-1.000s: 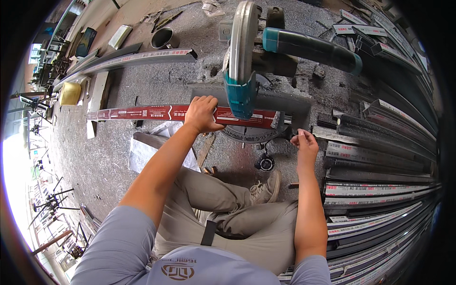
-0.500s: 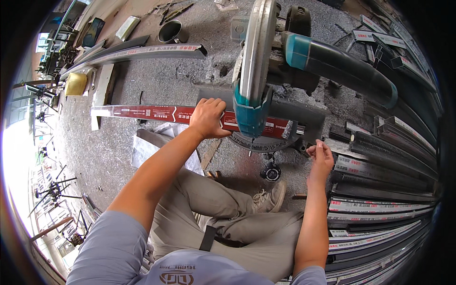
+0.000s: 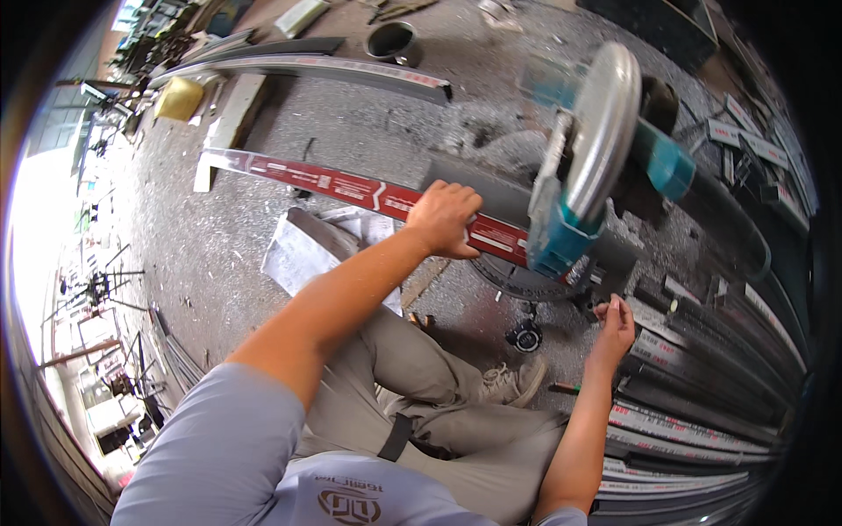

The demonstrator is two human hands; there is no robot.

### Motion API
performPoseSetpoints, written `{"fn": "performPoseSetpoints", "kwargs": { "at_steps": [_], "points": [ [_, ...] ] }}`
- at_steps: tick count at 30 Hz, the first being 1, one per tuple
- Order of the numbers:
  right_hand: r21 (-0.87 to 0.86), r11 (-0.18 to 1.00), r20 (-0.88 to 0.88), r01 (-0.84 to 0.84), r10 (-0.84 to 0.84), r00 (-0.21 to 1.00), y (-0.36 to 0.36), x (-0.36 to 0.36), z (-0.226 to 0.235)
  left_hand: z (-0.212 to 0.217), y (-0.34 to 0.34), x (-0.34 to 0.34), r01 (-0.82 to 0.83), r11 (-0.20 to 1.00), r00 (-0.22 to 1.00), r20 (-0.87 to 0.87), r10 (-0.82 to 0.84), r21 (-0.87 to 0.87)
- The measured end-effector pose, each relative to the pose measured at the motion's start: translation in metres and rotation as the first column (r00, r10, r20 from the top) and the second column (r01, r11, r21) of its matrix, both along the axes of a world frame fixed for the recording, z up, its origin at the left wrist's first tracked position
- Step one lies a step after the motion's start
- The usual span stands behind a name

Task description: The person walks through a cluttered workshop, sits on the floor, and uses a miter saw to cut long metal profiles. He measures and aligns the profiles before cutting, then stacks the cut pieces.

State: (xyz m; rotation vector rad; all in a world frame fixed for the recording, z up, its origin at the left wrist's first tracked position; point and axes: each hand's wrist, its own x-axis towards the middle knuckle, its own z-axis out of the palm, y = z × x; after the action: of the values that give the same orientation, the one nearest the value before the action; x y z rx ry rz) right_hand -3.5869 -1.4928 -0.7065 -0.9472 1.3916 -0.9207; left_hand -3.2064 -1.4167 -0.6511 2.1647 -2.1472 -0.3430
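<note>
A long metal profile with red printed film [image 3: 351, 188] lies across the base of a teal and grey mitre saw [image 3: 605, 131]. My left hand [image 3: 445, 219] is closed over the profile, left of the saw's blade guard, thumb on the near side. The guard's lower teal part [image 3: 557, 241] sits over the profile towards its right end and hides some of it. Near that end, beside the saw base, my right hand [image 3: 617, 326] is raised with its fingers curled together. Whatever those fingers hold, if anything, is hidden. Neither hand touches the saw's handle [image 3: 741, 210].
Stacked dark profiles [image 3: 693, 421] fill the right side. A wooden block [image 3: 235, 114] supports the profile's left end. Behind lie another long profile [image 3: 351, 74], a metal cup [image 3: 392, 42] and a yellow block [image 3: 179, 99]. White sheets [image 3: 303, 250] lie near my knee.
The view has turned, so the saw and profile appear farther right and more tilted. My left hand stays on the profile; my right hand stays curled near the saw base.
</note>
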Motion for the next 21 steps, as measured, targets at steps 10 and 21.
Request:
{"fn": "performPoseSetpoints", "kwargs": {
  "at_steps": [10,21],
  "points": [
    [-0.075,0.992,-0.151,-0.105,0.092,0.984,0.004,-0.006,-0.01,0.001,0.003,-0.001,-0.001,1.0,1.0,0.028,0.001,-0.015],
    [-0.26,0.806,-0.75,-0.532,0.178,0.637,0.127,-0.114,0.118,0.001,0.008,-0.001,0.045,0.997,0.997,0.058,-0.041,-0.056]
  ]
}}
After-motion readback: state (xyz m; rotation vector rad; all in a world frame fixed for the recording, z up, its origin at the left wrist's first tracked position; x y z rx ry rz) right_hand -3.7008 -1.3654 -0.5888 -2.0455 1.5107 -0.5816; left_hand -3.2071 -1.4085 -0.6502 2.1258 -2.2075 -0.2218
